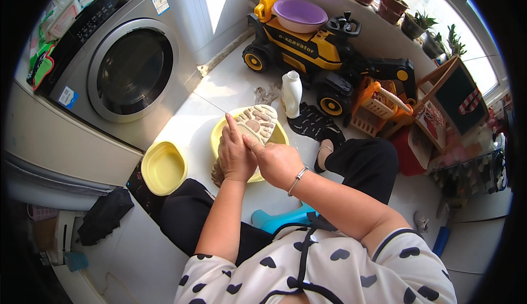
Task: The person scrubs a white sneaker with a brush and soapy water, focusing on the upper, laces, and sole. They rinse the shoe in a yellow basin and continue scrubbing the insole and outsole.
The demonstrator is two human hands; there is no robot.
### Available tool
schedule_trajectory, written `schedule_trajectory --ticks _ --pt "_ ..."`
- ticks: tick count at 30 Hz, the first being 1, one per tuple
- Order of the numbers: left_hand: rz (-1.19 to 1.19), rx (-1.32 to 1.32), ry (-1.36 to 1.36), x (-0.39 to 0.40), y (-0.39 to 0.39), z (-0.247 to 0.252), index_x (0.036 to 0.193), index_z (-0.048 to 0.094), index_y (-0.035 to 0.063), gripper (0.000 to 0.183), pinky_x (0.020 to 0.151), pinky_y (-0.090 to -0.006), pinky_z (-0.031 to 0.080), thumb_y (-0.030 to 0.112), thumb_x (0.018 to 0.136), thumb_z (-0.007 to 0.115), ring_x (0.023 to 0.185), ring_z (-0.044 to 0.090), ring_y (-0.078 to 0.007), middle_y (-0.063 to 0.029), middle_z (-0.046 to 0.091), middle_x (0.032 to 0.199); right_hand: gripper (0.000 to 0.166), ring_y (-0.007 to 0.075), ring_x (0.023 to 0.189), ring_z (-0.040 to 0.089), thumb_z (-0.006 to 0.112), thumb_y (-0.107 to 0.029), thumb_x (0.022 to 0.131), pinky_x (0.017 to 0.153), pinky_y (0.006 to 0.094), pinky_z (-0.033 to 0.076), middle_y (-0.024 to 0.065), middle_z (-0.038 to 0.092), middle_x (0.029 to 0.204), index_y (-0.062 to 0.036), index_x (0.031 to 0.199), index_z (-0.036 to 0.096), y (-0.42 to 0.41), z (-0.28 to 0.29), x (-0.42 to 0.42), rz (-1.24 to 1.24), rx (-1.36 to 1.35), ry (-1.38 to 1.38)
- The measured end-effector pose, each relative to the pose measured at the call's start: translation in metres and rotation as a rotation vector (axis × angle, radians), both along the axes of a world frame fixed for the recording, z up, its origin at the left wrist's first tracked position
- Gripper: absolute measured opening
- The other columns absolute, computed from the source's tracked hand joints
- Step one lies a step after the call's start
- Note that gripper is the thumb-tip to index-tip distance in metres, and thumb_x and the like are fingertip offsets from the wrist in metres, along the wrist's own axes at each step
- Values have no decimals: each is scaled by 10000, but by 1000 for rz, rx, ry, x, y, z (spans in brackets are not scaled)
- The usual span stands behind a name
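My left hand [236, 153] holds a shoe with a beige treaded sole [257, 123], the sole facing up, over a yellow plastic basin [281, 136]. Its index finger points up along the sole's edge. Close beside it, my right hand [280, 163] has its fingers bent, with the index finger against the sole; whether it holds anything is hidden. Part of a brown treaded thing [217, 173], perhaps the other shoe, shows at the basin's lower left rim. A white plastic bottle [292, 94] without a cap stands behind the basin.
A smaller yellow basin [164, 168] sits at the left, near the front-loading washing machine [131, 70]. Dark patterned cloth [315, 120] and a grey rag [267, 94] lie on the floor. Behind stands a toy excavator [306, 44] bearing a purple basin [300, 13]. A blue stool [280, 218] is below me.
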State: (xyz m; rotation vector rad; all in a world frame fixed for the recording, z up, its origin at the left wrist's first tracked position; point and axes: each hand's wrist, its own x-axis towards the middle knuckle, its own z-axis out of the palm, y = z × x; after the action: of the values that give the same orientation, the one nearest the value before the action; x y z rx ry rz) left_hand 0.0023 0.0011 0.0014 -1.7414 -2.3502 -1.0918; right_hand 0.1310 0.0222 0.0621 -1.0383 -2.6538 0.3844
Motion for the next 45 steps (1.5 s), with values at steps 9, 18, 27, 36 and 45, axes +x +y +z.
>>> schedule_trajectory --ticks 9,18,27,36,45 --pt "-19 -27 95 4 -2 7 1493 149 44 1067 858 -413 442 50 608 745 1028 505 -354 -165 448 1138 417 350 747 658 497 -199 903 647 447 521 151 683 835 -239 1316 538 75 -4 -12 -247 -138 -22" --pt "25 -43 91 -8 -9 2 1423 318 13 896 884 -414 451 93 635 738 1064 516 -363 -182 452 1185 372 374 677 627 463 -263 967 622 457 501 180 652 755 -251 1332 530 35 1 36 -180 -210 58" --pt "-81 74 117 2 -6 6 1343 431 4 766 883 -440 460 82 642 729 1053 530 -377 -182 450 1193 355 376 777 642 442 -286 949 698 472 508 177 677 864 -235 1270 586 72 -2 -8 -234 -232 88" --pt "130 37 17 -18 -7 0 1417 295 26 906 889 -450 441 162 655 766 1062 502 -386 -182 421 1200 387 319 912 671 557 -213 946 816 335 509 210 672 1026 -167 1329 538 51 -13 24 -267 -516 652" --pt "47 178 -209 5 -6 26 1479 136 10 1047 978 -456 388 251 701 794 1133 437 -403 -231 378 1244 635 122 974 598 673 -185 893 854 254 481 71 626 1124 -6 1416 362 53 -25 -33 -284 -1037 1278"
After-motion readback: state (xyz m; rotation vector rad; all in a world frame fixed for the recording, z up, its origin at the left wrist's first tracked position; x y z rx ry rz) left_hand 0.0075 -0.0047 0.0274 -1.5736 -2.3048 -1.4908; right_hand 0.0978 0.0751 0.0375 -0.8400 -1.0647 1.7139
